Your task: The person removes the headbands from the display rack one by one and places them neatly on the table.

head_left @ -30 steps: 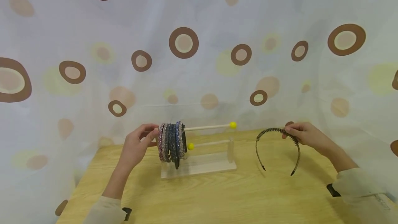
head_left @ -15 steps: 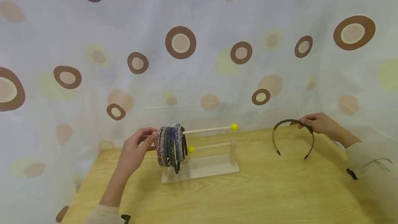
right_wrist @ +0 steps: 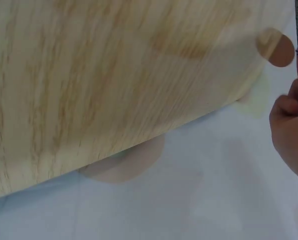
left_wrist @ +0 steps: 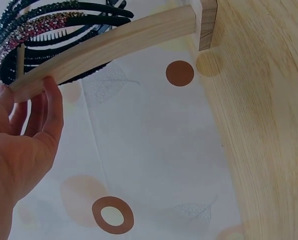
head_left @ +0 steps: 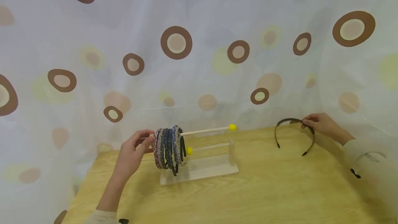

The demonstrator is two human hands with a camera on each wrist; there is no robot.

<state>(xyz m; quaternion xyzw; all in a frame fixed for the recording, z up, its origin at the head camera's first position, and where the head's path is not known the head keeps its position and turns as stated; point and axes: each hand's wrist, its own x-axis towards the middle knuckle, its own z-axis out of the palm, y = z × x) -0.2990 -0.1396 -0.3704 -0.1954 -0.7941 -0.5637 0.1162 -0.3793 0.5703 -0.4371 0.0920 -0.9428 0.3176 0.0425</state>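
Note:
In the head view, a wooden rack (head_left: pixel 214 169) has several glittery headbands (head_left: pixel 168 148) hung on the left part of its upper rod. My left hand (head_left: pixel 129 158) grips the top of the rack's left upright (left_wrist: pixel 114 50), thumb on one side and fingers on the other in the left wrist view. Well to the right of the rack, my right hand (head_left: pixel 321 125) pinches a thin headband (head_left: pixel 290 119) with a toothed arch near its top. Its two dark tips point down over the table. At the right wrist view's edge, only part of this hand (right_wrist: pixel 291 137) shows.
Yellow balls cap the upper rod (head_left: pixel 205 131) and a lower rod (head_left: pixel 211 146). The rack stands on a wood-grain table (head_left: pixel 248 196). Behind the table's back edge hangs a white curtain (head_left: pixel 199 75) with brown and yellow circles.
My right hand has carried the toothed headband to the right, farther from the rack and a little back, then slowed. My left hand keeps its grip on the upright.

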